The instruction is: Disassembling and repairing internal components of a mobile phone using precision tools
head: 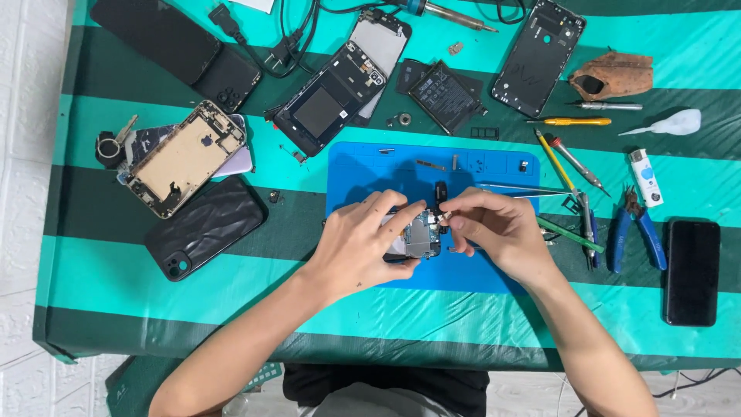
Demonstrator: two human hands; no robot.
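Head view: left hand (361, 243) clamps a small opened phone frame (417, 238) on the blue repair mat (351, 166), fingers curled over its edge. Right hand (494, 230) pinches a tiny dark connector part (441, 218) at the frame's top, thumb and forefinger closed on it. Risks: the pinch could slip and the part tear or drop among loose screws; too much pull may snap the flex; tweezers (519, 189) lie just beyond the right hand, easy to knock.

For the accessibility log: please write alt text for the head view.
A left hand and a right hand hold a small phone circuit board over a blue work mat. Opened phones, screwdrivers and blue-handled pliers lie around on a green striped tablecloth.
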